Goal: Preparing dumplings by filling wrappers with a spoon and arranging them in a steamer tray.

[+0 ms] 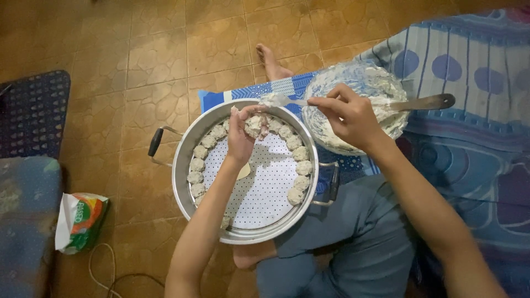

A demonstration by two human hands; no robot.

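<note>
- Our left hand (pixel 241 134) cups a small pale dumpling (pixel 255 126), fingers curled snug round it, above the round perforated metal steamer tray (pixel 265 193).
- Our right hand (pixel 346 115) pinches a slim metal spoon (pixel 279 100) heaped with white filling, its tip just beside the dumpling.
- The filling could slide off the tilted spoon onto the tray, we reckon.
- A ring of finished dumplings (pixel 301 165) crowds the rim; the middle is open.
- Beyond our grip, the filling bowl (pixel 353 105) touches the pot's edge.

single head-worn view, straight down and close over the lap, steamer tray (pixel 182 182) and tiled floor (pixel 165 55)
</note>
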